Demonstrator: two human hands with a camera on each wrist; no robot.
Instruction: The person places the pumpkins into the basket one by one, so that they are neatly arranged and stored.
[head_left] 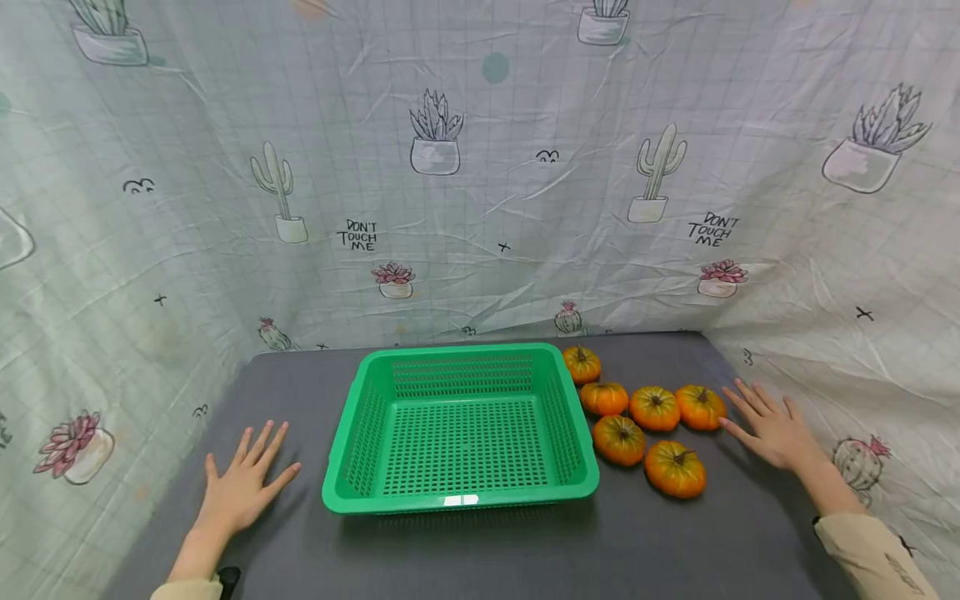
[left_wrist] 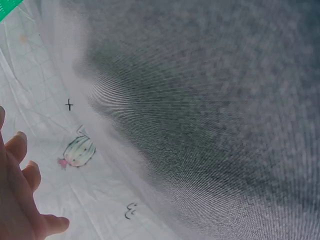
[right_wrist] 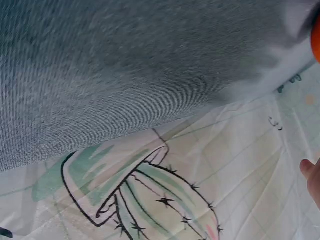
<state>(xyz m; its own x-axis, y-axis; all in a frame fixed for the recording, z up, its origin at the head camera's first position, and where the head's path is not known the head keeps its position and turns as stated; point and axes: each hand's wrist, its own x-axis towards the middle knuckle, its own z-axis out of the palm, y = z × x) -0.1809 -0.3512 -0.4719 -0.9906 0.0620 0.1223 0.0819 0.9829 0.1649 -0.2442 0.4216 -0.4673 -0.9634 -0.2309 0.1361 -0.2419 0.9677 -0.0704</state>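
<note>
A green plastic basket (head_left: 461,502) with slotted walls sits in the middle of the dark table, with nothing inside it. Several small orange pumpkins (head_left: 675,470) are grouped just to its right. My left hand (head_left: 238,492) is spread with straight fingers to the left of the basket, apart from it and holding nothing. On the far right, my right hand (head_left: 776,429) is also spread, its fingertips close beside the rightmost pumpkin (head_left: 701,407); whether they touch it I cannot tell. Part of a pumpkin (right_wrist: 316,41) shows at the right wrist view's edge.
A grey cloth-like surface (head_left: 480,558) covers the table. Pale sheeting (head_left: 487,200) printed with potted cacti hangs behind it and along both sides, close to my right forearm. The basket's green corner (left_wrist: 7,7) enters the left wrist view.
</note>
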